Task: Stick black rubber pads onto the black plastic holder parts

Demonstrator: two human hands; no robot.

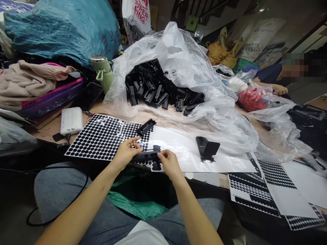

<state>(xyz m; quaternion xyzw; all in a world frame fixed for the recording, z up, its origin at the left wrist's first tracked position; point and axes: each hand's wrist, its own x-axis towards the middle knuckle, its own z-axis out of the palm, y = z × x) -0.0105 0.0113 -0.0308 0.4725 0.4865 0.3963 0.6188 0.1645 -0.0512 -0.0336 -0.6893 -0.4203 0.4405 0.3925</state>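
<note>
Between my two hands lies a long black plastic piece (146, 156) with a ribbed or patterned face, at the table's front edge. My left hand (127, 151) pinches its left end, with the other fingers curled above it. At the right end, the thumb and fingertips of my right hand (167, 161) close on it. Beneath is a white sheet covered with round black stickers (98, 136). Just beyond my left hand rests another black plastic piece (146, 127), hollow side up. A black folding stand (208, 148) sits to the right on a white backing sheet (178, 143).
A clear plastic bag (176, 51) full of black plastic parts (155, 88) stands open behind. To the left are a white power bank (72, 120), a green bottle (102, 73) and a basket (51, 93). More sticker sheets (252, 190) overhang the edge at right. Another person's hand (280, 89) shows far right.
</note>
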